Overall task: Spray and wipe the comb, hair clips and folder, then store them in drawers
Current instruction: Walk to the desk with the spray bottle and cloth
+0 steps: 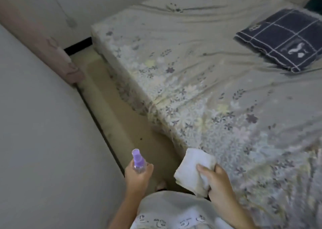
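Observation:
My left hand (137,175) grips a small clear spray bottle with a purple cap (138,159), held upright over the narrow strip of floor. My right hand (215,179) holds a folded white cloth (192,169) next to the bed's near corner. No comb, hair clips, folder or drawers are in view.
A bed with a flowered sheet (217,92) fills the right side. A dark blue checked cushion (285,40) lies at its far right. A white wall (38,124) runs along the left, with a pink curtain (57,54) at its far end. A tan floor strip (111,110) lies between wall and bed.

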A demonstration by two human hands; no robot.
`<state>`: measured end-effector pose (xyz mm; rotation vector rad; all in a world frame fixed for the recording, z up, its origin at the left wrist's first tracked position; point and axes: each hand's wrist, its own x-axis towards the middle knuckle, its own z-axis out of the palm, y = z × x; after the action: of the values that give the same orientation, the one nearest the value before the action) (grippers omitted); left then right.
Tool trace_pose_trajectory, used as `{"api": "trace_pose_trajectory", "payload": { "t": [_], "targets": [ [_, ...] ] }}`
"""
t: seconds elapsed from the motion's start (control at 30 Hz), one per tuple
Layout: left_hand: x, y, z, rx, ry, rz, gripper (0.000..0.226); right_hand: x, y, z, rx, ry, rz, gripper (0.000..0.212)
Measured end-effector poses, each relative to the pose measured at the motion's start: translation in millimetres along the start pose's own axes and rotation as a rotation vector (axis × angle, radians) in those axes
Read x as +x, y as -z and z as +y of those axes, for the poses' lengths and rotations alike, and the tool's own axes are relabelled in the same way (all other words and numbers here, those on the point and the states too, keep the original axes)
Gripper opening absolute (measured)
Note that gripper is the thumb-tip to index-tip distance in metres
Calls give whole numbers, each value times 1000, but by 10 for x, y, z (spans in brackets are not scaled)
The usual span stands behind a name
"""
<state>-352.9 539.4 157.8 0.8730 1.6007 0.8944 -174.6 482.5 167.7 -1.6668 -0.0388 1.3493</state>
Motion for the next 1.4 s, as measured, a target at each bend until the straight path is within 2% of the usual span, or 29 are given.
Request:
{"api": "trace_pose_trajectory", "payload": {
  "t": [0.13, 0.33, 0.53, 0.67, 0.8, 1.03, 1.17, 1.3, 1.4],
  "targets": [
    [387, 183, 131, -69, 2, 52, 30, 215, -496, -253, -113, 21, -53, 11],
    [1415, 349, 431, -132, 59, 177, 36, 905, -1499, -805, -200, 9, -129, 16],
    [2370, 554, 1049, -155, 51, 308, 16, 1557, -2643, -1537, -271, 41, -304, 9],
    [2980, 760, 1364, -209, 94, 449, 18, 1894, -3448, -1853, -334, 14, -378, 11],
    [3655, 909, 1535, -145, 165, 498, 19, 2250, -4195, -2082, -406, -42, -388, 9],
    [5500, 1514, 2400, -145, 81, 444, 20, 2811, -5930, -2609, -371, -6, -431, 15],
    [6286, 1735, 2904, -102, 11, 398, 37, 2947, -6612, -2896, -290, 4, -432, 21],
    [7122, 1819, 3195, -63, 53, 356, 37, 3271, -7233, -3231, -277, -47, -351, 30],
    [7795, 1793, 3387, -57, 84, 342, 36, 3651, -7743, -3551, -281, -28, -314, 21]
  ]
}}
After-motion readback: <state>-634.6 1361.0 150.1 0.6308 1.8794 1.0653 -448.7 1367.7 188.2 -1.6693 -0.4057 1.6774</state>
